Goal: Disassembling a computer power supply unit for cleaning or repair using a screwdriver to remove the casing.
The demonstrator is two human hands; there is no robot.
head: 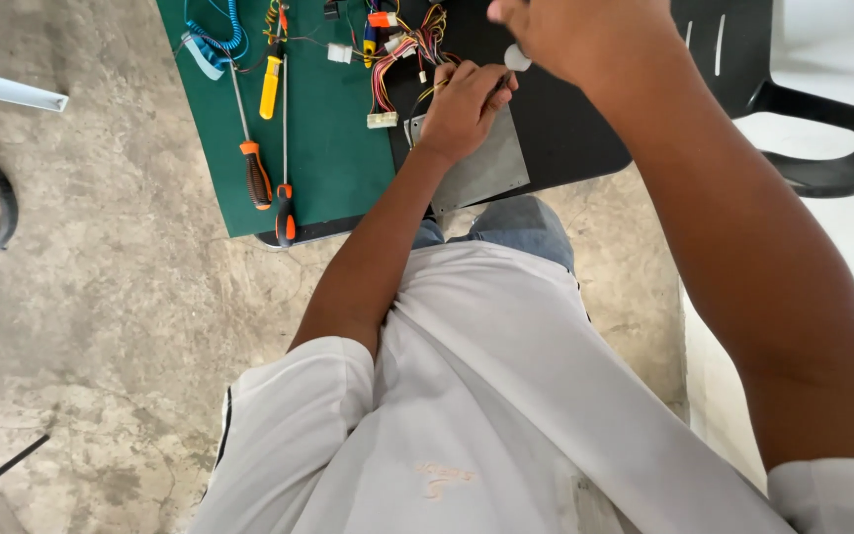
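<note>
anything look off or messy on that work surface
Mostly tidy. The odd spot is the wire bundle: loose coloured wires splay in a tangle above the grey metal plate, where the left hand rests. The plate sits skewed, one corner over the table edge. The screwdrivers lie neatly on the green mat.

Grey metal plate: flat, rectangular, slightly skewed, lying at counter's near edge, corner overhanging. Multicoloured wire bundle with white connectors: spread loosely just beyond plate. Small white round object: above plate, partly hidden.

Left hand curled, palm down; right hand fisted above.
</note>
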